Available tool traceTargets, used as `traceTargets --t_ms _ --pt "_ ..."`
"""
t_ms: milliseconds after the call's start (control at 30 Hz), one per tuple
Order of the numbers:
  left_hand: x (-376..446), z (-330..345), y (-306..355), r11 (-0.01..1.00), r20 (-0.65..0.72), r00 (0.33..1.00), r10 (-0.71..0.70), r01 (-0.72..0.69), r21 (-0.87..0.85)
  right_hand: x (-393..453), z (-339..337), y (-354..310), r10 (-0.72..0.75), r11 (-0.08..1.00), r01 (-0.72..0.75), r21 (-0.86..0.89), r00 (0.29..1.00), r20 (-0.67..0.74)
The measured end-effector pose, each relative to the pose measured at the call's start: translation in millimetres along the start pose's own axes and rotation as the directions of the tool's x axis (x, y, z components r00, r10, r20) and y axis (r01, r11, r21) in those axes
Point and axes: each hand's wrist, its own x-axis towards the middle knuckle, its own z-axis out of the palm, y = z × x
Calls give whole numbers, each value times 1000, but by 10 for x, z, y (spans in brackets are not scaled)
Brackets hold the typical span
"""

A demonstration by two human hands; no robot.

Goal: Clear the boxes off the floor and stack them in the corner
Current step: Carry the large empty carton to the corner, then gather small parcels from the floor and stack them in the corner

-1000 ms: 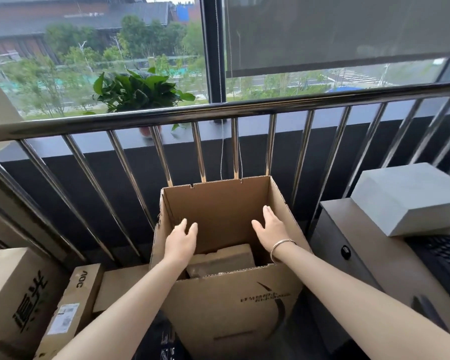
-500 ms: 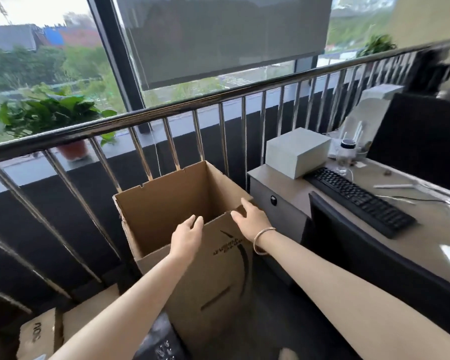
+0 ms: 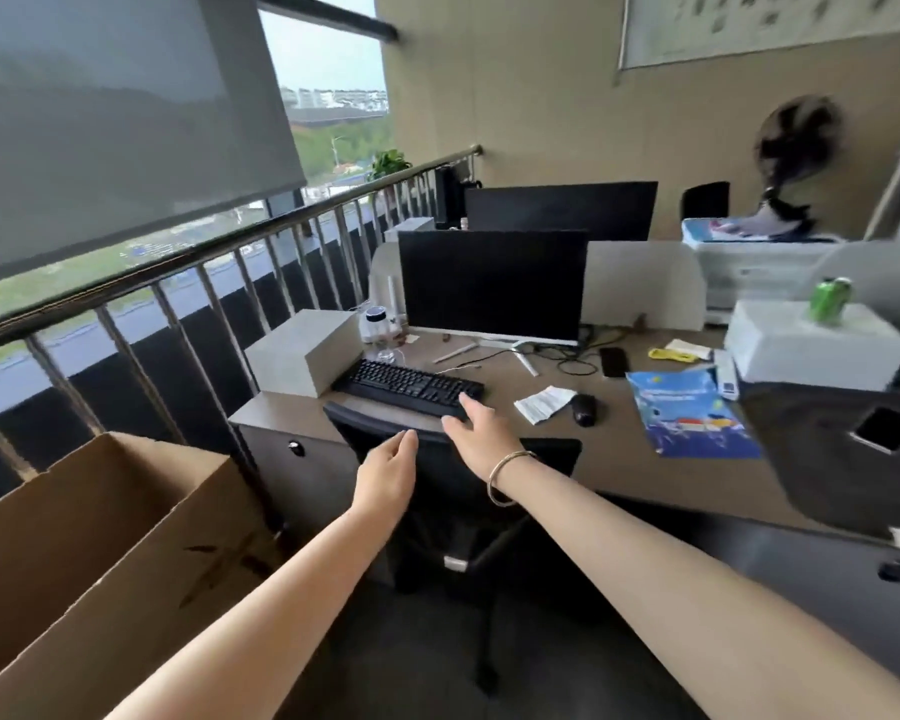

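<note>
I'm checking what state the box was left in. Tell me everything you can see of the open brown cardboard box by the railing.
The open brown cardboard box fills the lower left of the view, beside the metal railing and left of the desk's grey cabinet. It looks like plain corrugated card, with its top open and its walls upright. A dark printed mark shows on its near side. Its inside bottom is out of sight. Neither hand touches it; the left forearm crosses in front of it.

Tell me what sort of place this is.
Most likely an office workspace beside a railed window. A desk carries a monitor, a keyboard and a mouse, with a second monitor behind a partition and an office chair pushed in.
</note>
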Motion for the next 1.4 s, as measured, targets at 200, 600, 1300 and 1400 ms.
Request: traceTargets --t_ms 200,600,1300,1400 --pt "-736 1528 662 994 213 971 104 -110 16 -883 -1550 918 166 986 -162 37 959 -229" --pt "-3423 4844 1604 975 704 689 174 -222 -24 -3467 -4385 2975 438 880 -460 114 697 -568" --pt "-6753 9844 3573 835 984 7 175 -530 -145 -6599 -8614 5681 596 620 -662 421 49 -801" --pt "-7172 10489 3831 848 991 -28 133 -515 -129 -6983 -9100 6046 616 583 -655 481 -29 -787"
